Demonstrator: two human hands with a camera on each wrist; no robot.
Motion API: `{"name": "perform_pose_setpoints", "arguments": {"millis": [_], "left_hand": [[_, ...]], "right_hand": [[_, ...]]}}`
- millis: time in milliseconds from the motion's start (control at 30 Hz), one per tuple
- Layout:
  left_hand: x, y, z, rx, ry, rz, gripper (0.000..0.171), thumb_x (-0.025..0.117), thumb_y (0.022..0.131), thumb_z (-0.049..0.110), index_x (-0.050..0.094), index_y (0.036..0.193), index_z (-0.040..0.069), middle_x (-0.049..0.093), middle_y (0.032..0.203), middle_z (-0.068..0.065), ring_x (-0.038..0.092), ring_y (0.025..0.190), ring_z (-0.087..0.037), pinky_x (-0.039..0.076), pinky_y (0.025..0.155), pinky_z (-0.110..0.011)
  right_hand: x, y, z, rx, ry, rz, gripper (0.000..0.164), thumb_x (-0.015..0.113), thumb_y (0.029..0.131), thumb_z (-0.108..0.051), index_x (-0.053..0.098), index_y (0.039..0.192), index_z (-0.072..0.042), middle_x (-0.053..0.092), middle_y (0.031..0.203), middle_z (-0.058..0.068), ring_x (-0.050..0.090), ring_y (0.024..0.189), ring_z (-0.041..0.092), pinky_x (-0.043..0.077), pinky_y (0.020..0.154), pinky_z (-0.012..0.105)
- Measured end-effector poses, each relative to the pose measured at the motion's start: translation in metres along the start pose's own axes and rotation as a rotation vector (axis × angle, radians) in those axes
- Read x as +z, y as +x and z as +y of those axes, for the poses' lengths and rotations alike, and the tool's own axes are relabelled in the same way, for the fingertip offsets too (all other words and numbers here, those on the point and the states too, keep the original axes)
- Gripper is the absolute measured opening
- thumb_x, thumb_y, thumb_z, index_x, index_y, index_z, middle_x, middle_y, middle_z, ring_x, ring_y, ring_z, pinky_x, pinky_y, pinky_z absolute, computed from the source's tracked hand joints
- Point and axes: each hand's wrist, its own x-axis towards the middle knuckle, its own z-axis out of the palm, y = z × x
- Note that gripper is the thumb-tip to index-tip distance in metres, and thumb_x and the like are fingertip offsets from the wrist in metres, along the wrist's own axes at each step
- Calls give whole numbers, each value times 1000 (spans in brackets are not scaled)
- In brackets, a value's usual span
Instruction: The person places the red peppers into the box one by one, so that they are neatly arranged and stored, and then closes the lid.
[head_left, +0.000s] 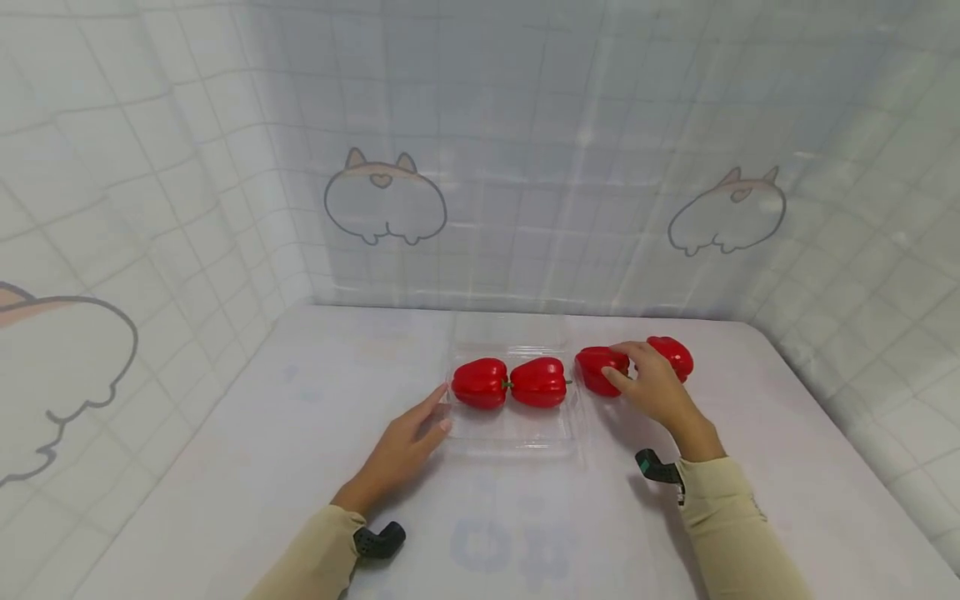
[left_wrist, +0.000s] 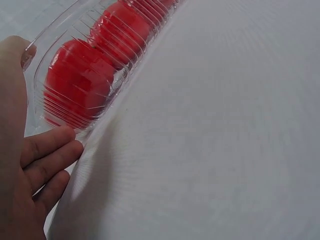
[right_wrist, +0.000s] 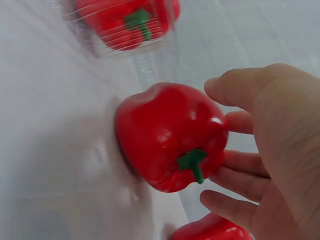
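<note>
Container (head_left: 512, 427): frame centre, two peppers (head_left: 480, 383) inside.
Left hand (head_left: 401, 447): fingers extended at container's left edge, unclenched.
Right hand (head_left: 660, 390): at third pepper (head_left: 595, 372), right of centre; firmness of grip cannot be told.
Fourth pepper (head_left: 675, 354): farther right.

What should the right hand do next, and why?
Maybe the right hand should close its fingers gently on the pepper beside the clear box: they're right by it and look relaxed, and it sits outside while two peppers lie inside.
</note>
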Motion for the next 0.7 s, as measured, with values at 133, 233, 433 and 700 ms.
{"name": "perform_pose_setpoints", "arguments": {"millis": [133,233,433,700], "left_hand": [[-3,0,-1,12,19,1,63,53,103,45,29,159,31,58,142,3,45,138,-20,33,114,-52],[-4,0,-1,-3,26,7,62,52,103,47,29,159,35,58,142,4,44,140,-21,33,113,-53],[1,-4,-4,-37,-7,13,59,52,104,44,30,158,37,58,142,6,47,137,-21,37,111,-54],[1,-2,-3,7,-7,-26,59,51,106,35,27,159,34,55,145,4,44,139,-19,35,113,-52]], "right_hand": [[5,0,0,-19,-23,-4,57,74,91,-26,56,138,0,50,141,26,48,126,46,51,92,61],[6,1,-1,-31,-37,4,58,75,91,-26,55,138,1,50,140,27,49,126,47,51,92,62],[10,0,1,11,-11,-18,64,78,88,-30,52,138,0,58,129,20,57,113,38,56,88,54],[7,-4,4,81,5,10,72,79,86,-29,45,142,-1,56,131,22,54,116,40,54,89,58]]}}
